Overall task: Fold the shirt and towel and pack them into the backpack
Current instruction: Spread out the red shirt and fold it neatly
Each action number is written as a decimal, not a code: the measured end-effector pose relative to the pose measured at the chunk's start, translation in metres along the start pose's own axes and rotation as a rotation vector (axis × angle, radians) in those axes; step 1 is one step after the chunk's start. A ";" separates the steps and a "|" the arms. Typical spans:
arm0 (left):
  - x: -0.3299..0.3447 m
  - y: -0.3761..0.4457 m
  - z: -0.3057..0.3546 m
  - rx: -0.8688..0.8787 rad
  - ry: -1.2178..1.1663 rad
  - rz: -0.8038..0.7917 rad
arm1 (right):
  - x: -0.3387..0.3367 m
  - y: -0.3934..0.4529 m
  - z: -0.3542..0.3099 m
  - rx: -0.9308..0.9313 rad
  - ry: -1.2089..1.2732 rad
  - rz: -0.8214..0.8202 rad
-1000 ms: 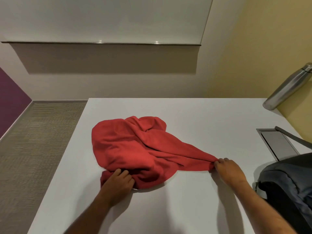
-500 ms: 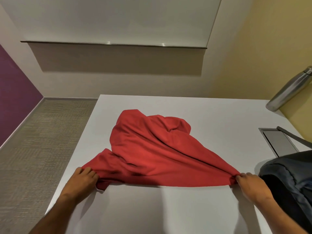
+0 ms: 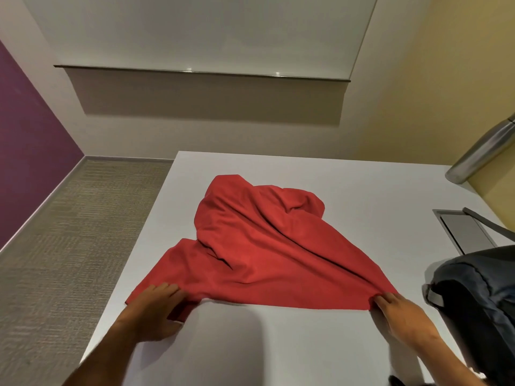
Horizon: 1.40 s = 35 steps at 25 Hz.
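Observation:
A red cloth (image 3: 259, 243) lies partly spread on the white table (image 3: 278, 344), still bunched and creased at its far end. My left hand (image 3: 152, 310) holds its near left corner, fingers on top and thumb beneath the edge. My right hand (image 3: 401, 313) pinches the near right corner, stretching the near edge between the hands. A dark grey backpack (image 3: 482, 305) sits at the table's right edge, close to my right hand. Whether the cloth is the shirt or the towel I cannot tell.
A steel bottle (image 3: 485, 151) stands at the far right of the table. A grey hatch plate (image 3: 462, 232) is set into the tabletop beside the backpack. The table's left edge drops to carpet (image 3: 69, 246); walls close off the far side.
Both hands drew the cloth's near corners apart and toward me, spreading the crumpled heap into a wide flat front edge. My left hand went far left with its corner.

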State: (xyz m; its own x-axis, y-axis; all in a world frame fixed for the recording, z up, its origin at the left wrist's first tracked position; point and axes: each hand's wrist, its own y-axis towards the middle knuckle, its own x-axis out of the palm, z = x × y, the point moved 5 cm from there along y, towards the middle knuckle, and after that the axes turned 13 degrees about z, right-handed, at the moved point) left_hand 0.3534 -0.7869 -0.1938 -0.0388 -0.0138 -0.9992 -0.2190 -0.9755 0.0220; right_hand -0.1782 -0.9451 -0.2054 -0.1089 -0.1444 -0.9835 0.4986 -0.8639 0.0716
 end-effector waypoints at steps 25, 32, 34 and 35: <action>-0.044 0.047 -0.024 -0.326 -0.161 0.003 | -0.038 0.047 0.019 0.306 0.332 0.042; -0.050 0.142 -0.066 -0.601 -0.473 0.213 | -0.055 0.148 0.009 0.463 0.566 0.146; -0.049 0.174 -0.074 -0.575 -0.505 0.211 | -0.052 0.181 0.006 0.448 0.588 0.101; -0.049 0.189 -0.078 -0.570 -0.518 0.224 | -0.050 0.195 0.005 0.441 0.596 0.083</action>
State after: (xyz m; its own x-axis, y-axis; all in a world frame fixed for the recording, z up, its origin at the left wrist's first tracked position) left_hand 0.3894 -0.9879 -0.1429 -0.5008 -0.2557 -0.8269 0.3743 -0.9254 0.0595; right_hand -0.0800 -1.1094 -0.1415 0.4615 -0.0396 -0.8862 0.0804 -0.9930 0.0863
